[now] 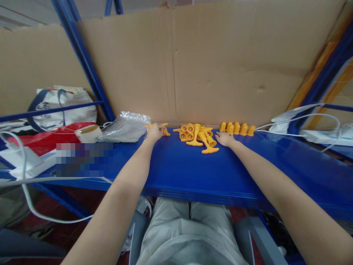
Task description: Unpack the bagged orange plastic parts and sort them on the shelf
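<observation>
Sitting at a glossy blue metal desk (193, 173) and stretching both arms forward toward a tall brown cardboard sheet (220, 66). Resting the left hand (154, 131), with a chain bracelet at the wrist, over small orange-yellow plastic pieces (165, 131) near the foot of the cardboard, showing orange on both sides of the fingers but not revealing enough to tell between gripping and merely touching. Laying the right hand (224, 139) palm down with extended, slightly parted fingers, just beside the right edge of a heap of orange-yellow plastic T-handled pieces with hollow round cups (196, 131); not showing clearly any contact with the heap. Having that heap lying on the desk between both hands, with some cup mouths facing forward and two T-shaped bars pointing toward the body. Lining up beyond the right hand, near the cardboard: five small orange-yellow plastic cups (236, 128). Bordering the left hand on its outer side: a crinkled clear plastic bag (127, 127).
</observation>
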Motion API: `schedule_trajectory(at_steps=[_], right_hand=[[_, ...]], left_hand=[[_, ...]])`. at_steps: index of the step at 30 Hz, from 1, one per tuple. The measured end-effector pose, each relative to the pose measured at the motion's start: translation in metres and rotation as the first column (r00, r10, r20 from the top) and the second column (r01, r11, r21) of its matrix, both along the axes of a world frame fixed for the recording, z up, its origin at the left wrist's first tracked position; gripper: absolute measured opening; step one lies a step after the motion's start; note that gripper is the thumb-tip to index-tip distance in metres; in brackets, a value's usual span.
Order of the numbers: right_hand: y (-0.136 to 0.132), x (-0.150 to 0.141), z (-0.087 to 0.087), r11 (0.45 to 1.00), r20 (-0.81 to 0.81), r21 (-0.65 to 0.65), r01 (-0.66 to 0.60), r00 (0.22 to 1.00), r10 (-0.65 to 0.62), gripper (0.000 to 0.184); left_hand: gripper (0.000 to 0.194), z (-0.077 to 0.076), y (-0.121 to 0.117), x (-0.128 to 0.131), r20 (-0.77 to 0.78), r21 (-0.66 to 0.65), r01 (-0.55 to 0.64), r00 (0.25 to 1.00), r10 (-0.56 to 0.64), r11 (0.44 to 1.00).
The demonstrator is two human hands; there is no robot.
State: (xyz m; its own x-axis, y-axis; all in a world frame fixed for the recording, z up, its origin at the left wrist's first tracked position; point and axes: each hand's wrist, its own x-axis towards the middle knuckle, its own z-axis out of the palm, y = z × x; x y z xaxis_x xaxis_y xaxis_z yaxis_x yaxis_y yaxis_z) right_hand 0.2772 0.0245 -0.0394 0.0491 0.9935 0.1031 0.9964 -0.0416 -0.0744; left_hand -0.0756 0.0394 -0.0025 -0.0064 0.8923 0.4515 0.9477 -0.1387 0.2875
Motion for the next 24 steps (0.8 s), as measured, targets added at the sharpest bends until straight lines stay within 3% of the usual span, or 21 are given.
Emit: schedule_trajectory(at_steps=[5,10,17,21,24], right_hand=[[-0.008,-0.005,0.004,0.999,0.045,0.0,-0.034,0.998,0.034,0.057],[-0.01,-0.007,0.006,0.999,0.071,-0.002,-0.047,0.996,0.047,0.054],[-0.023,-0.014,0.015,0.998,0.131,0.023,-0.054,0.99,0.051,0.051],[-0.035,-0.028,0.023,0.994,0.171,0.11,0.0,0.985,-0.019,0.046],[-0.04,-0.039,0.026,0.982,0.113,0.188,0.002,0.993,-0.024,0.048]], left_hand=[[0.038,-0.004,0.006,-0.004,0.046,-0.073,-0.008,0.999,0.011,0.997],[0.029,-0.005,0.012,-0.006,0.078,-0.031,-0.059,0.995,0.062,0.998],[0.02,-0.004,0.011,-0.007,0.029,-0.081,-0.111,0.993,0.113,0.991],[0.023,-0.004,0.01,-0.006,0.005,-0.079,-0.149,0.989,0.15,0.986],[0.023,-0.006,0.014,-0.005,-0.009,-0.065,-0.135,0.991,0.135,0.989]])
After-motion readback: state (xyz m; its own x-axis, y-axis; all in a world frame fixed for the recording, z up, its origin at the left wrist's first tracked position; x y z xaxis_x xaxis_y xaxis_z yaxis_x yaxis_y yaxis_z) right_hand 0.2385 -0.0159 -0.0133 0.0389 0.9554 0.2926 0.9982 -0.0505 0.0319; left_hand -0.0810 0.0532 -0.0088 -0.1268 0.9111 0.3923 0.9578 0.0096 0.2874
